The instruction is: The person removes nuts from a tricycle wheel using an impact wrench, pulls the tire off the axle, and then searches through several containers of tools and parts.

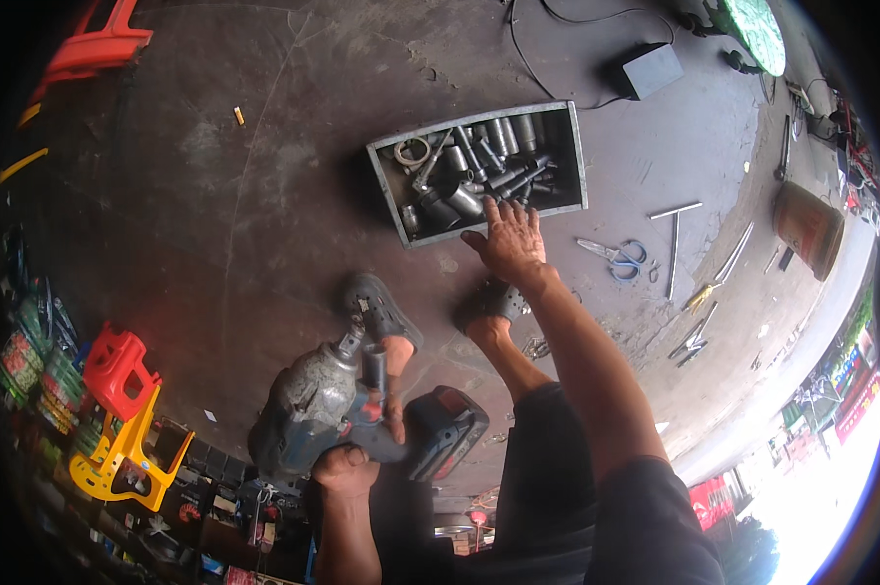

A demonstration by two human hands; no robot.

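Note:
A cordless impact wrench with a grey metal head and a black-and-red battery is gripped by its handle in my left hand. Beside the wrench's nose shows a short grey socket; what holds it I cannot tell. My right hand reaches over the near rim of an open metal box, fingers stretched out and slightly apart, nothing visible in them. Inside the box lie several steel sockets, dark extension pieces and a pale ring. The fingertips are near the sockets; contact is unclear.
Right of the box, blue-handled scissors and a T-handle wrench lie on the floor, with other hand tools beyond. A black box-shaped device with a cable sits at the back. Red and yellow plastic stools stand left.

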